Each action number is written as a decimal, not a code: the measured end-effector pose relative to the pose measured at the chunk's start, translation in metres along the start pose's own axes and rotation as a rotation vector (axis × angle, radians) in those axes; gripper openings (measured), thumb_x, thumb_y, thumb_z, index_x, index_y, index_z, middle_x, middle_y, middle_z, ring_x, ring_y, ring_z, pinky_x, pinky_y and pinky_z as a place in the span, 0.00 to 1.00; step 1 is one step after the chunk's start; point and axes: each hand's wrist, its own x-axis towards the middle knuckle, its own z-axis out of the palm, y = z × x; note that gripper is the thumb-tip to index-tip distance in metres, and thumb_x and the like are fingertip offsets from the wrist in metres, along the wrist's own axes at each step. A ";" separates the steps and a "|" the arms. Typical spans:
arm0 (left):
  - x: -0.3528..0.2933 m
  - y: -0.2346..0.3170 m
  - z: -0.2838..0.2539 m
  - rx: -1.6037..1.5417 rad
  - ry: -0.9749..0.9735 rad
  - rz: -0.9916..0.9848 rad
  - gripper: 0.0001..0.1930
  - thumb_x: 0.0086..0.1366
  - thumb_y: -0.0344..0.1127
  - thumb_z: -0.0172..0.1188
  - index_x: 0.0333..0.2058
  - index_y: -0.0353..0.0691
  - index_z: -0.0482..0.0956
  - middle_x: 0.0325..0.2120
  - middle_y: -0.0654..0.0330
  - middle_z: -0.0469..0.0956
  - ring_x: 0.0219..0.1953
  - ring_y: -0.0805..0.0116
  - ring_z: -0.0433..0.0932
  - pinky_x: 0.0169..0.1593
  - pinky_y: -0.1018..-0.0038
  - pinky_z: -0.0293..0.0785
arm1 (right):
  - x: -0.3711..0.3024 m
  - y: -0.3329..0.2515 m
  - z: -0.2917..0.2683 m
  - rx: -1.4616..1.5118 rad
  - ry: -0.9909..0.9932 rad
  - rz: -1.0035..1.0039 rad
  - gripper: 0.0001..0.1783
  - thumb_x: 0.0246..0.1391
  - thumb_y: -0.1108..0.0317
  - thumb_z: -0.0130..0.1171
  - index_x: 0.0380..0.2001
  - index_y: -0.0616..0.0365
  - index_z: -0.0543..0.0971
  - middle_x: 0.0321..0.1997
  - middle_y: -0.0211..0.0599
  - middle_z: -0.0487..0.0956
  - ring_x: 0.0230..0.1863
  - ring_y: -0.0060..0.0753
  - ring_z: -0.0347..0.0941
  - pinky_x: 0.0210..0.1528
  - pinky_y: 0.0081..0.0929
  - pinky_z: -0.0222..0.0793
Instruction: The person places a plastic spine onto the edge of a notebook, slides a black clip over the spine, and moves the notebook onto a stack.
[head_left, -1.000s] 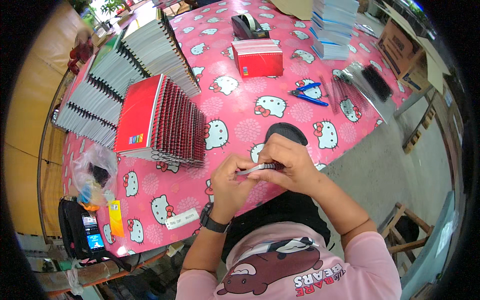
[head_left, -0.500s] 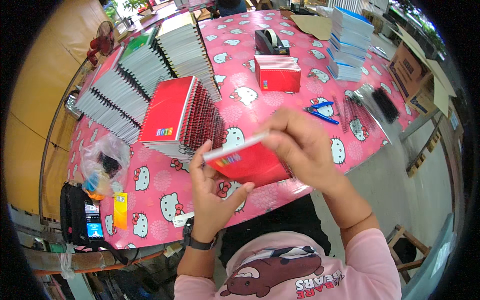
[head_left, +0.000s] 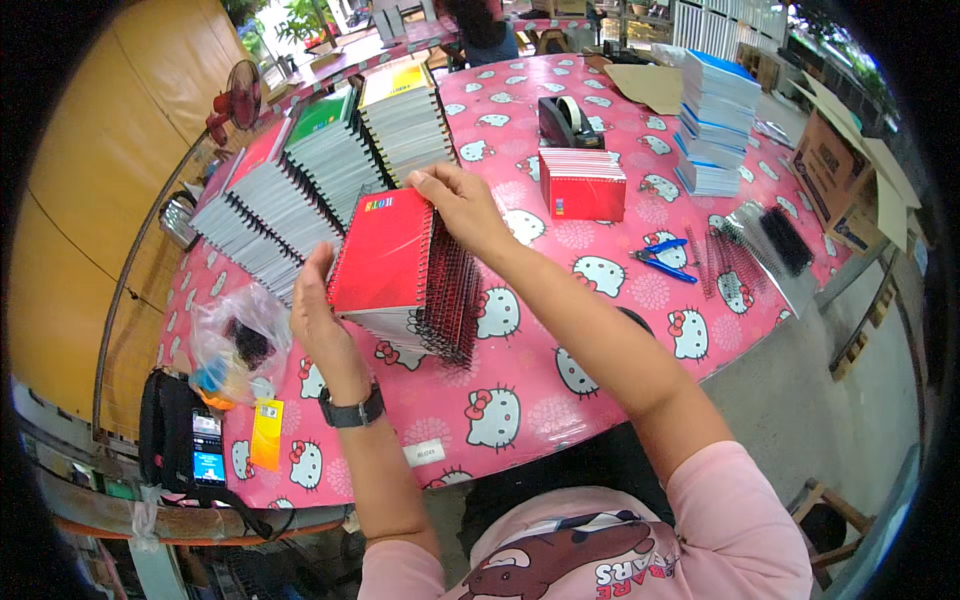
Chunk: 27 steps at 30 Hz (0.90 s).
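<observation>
A stack of red spiral-bound notebooks (head_left: 385,255) stands in front of me, coils toward the right. My left hand (head_left: 325,320) lies along the stack's left side, fingers stretched out, thumb apart. At the far right corner of the top notebook, my right hand (head_left: 460,208) has its fingers bent over the edge, thumb near the cover. Beyond my right forearm is a smaller row of red notebooks (head_left: 583,192) without visible coils. Blue-handled cutters (head_left: 666,262) rest on the table to the right, beside loose spiral coils (head_left: 727,262).
Tall stacks of bound notebooks (head_left: 275,215) stand at the back left. A tape dispenser (head_left: 570,122), a blue-topped pile of books (head_left: 715,125) and a cardboard box (head_left: 845,170) are farther right. A plastic bag (head_left: 238,340), a phone (head_left: 208,448) and a yellow card (head_left: 266,435) lie left.
The red notebook held between both hands has gone left onto the stack. My left hand has let go and lies against the stack's side; my right hand has moved to the far corner.
</observation>
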 end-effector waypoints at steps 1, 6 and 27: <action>-0.004 -0.003 0.003 -0.309 0.037 -0.068 0.24 0.65 0.48 0.47 0.44 0.29 0.75 0.43 0.52 0.74 0.45 0.66 0.73 0.50 0.72 0.67 | -0.007 0.001 0.008 0.230 0.043 0.099 0.15 0.56 0.61 0.51 0.32 0.65 0.77 0.27 0.31 0.76 0.31 0.17 0.69 0.35 0.18 0.64; -0.007 -0.011 0.019 -0.095 0.134 -0.026 0.31 0.69 0.51 0.36 0.46 0.22 0.70 0.43 0.46 0.74 0.45 0.63 0.74 0.51 0.72 0.67 | -0.012 0.002 0.021 0.235 0.292 0.003 0.20 0.56 0.57 0.51 0.23 0.67 0.74 0.15 0.36 0.68 0.20 0.19 0.61 0.24 0.24 0.59; -0.045 -0.012 -0.078 -0.962 -0.368 0.153 0.29 0.65 0.54 0.43 0.47 0.29 0.67 0.50 0.48 0.69 0.53 0.57 0.68 0.55 0.64 0.63 | -0.070 0.036 -0.078 0.024 0.032 0.158 0.17 0.56 0.62 0.52 0.43 0.64 0.73 0.40 0.36 0.76 0.41 0.26 0.70 0.44 0.24 0.65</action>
